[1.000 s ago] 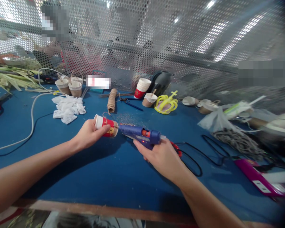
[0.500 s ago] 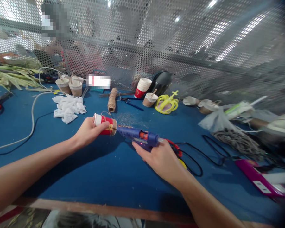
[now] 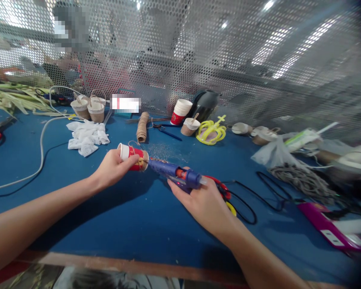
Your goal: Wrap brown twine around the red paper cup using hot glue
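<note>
Left hand [image 3: 112,168] grips a cup [image 3: 133,151], right hand [image 3: 209,206] a glue gun [image 3: 167,170]. Pliers [image 3: 170,133] and twine [image 3: 142,127] (a rough roll) lie beyond.

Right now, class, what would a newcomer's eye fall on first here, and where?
Probably the blue glue gun at the centre, in the right hand, its nozzle aimed at the red-and-white paper cup in the left hand. Next comes the yellow crown, farther back to the right, vivid against the blue tabletop.
</note>
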The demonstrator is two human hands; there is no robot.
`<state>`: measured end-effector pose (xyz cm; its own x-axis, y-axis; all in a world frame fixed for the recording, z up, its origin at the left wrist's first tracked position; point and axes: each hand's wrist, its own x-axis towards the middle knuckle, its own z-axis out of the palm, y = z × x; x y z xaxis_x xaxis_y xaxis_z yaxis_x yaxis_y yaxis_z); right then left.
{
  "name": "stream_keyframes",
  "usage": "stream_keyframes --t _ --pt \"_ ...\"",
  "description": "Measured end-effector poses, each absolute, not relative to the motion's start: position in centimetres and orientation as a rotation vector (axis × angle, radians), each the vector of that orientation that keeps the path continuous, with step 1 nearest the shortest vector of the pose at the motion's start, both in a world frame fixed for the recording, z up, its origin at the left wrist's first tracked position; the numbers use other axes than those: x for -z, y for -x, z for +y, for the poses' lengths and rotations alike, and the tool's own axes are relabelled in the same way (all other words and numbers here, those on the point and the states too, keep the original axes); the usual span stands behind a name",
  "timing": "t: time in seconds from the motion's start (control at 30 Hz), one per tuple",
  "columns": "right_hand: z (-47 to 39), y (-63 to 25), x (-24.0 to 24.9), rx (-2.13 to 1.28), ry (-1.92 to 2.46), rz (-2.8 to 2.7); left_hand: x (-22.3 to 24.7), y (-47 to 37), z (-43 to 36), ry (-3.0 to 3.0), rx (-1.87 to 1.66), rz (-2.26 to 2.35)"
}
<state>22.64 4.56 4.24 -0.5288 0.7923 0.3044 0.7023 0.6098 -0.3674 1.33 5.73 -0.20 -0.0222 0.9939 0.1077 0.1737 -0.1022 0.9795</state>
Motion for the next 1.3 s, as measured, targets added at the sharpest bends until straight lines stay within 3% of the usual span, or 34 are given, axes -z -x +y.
stream_keyframes --t 1.3 --pt "4.3 -22.4 -2.8 -0.304 1.176 -2.357 -0.5 -1.5 5.9 -1.029 -1.225 1.332"
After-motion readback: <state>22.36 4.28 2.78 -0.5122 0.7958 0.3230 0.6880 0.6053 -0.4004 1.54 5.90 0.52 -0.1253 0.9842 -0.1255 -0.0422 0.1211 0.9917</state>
